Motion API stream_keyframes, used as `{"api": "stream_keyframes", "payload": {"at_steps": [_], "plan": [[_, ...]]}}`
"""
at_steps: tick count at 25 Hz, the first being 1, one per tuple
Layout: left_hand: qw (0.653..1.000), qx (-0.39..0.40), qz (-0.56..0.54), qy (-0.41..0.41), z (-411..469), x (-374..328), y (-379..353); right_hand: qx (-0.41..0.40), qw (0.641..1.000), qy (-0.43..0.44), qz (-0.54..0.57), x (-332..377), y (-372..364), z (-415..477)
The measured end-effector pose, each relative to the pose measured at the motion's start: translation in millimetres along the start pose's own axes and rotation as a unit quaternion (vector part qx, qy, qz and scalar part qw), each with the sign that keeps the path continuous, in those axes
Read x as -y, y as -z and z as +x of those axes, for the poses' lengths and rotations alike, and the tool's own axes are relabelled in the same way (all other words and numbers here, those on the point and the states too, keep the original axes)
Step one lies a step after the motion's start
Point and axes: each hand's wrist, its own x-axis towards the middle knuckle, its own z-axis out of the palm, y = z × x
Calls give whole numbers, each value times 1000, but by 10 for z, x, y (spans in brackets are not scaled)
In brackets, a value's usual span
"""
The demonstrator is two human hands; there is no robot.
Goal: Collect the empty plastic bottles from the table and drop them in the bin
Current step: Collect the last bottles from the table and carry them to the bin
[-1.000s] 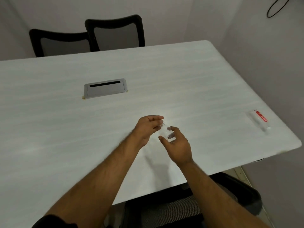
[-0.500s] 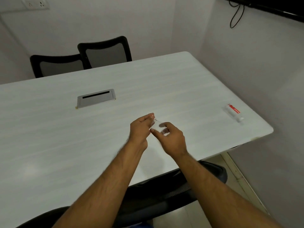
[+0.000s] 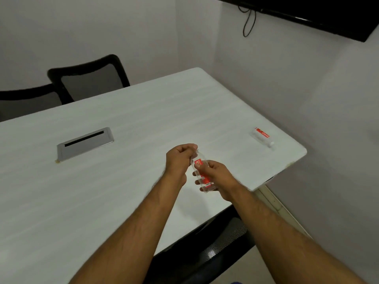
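- While the right hand point(image 3: 215, 175) wraps the body of a small clear bottle point(image 3: 202, 174) with a red label, the left hand point(image 3: 180, 158) pinches its top end; fingers curled tight at the neck, looks like a grip on the cap, though the cap itself is hidden.
- Held bottle is lifted off the table point(image 3: 123, 181), tilted, neck up-left toward the left hand, base down-right past the right palm.
- Two-handed hold probably serves to steady the body while the other hand checks or tightens the cap; judgement only.
- Bottle reads as empty: see-through, no liquid line visible.
- Second bottle point(image 3: 262, 137), same red label, lies on its side near the table's right edge, well apart from both hands, untouched.
- That one lies cap toward the table corner; could roll if bumped, so a top-down grab across the body seems safest.
- No bin in view, so drop-off spot cannot be told from here.
- Metal cable hatch point(image 3: 85, 142) is set flush in the tabletop, left of the hands, not involved.
- Black chairs point(image 3: 90, 78) stand at the far side; another chair point(image 3: 215, 249) sits tucked under the near edge, below the forearms.
- Progress guess: early, one bottle in hand, one left to collect, nothing binned as far as visible.
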Motion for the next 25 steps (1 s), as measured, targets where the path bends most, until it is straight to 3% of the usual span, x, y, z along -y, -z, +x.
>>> {"api": "stream_keyframes", "payload": {"at_steps": [2, 5, 9, 13, 15, 17, 19, 20, 21, 23, 24, 25], "plan": [[998, 51, 13, 32, 133, 0, -187, -17, 1000, 2, 11, 0, 170, 39], [990, 115, -13, 86, 314, 70, -444, 28, 990, -55, 127, -41, 513, 107], [974, 196, -48, 105, 553, 222, -1049, 135, 929, -92, 333, -174, 1197, 333], [962, 239, -72, 113, 868, 466, -1969, 159, 891, -87, 417, -302, 2080, 636], [953, 244, -95, 153, 1129, 665, -2499, 143, 883, -93, 437, -347, 2588, 836], [959, 233, -45, 154, 1394, 870, -2912, 90, 883, -115, 446, -379, 2968, 1021], [973, 167, 140, 70, 1684, 1084, -3288, -20, 899, -134, 417, -445, 3307, 1195], [950, 124, 285, -14, 1824, 1186, -3412, -77, 903, -142, 397, -511, 3444, 1280], [886, 107, 437, -109, 1976, 1289, -3517, -122, 907, -144, 376, -569, 3568, 1368], [697, 143, 659, -245, 2243, 1446, -3673, -183, 916, -144, 327, -672, 3749, 1522], [614, 180, 721, -266, 2363, 1516, -3754, -206, 918, -144, 307, -727, 3828, 1585], [557, 207, 758, -269, 2438, 1571, -3801, -227, 918, -147, 290, -764, 3875, 1626]]}}
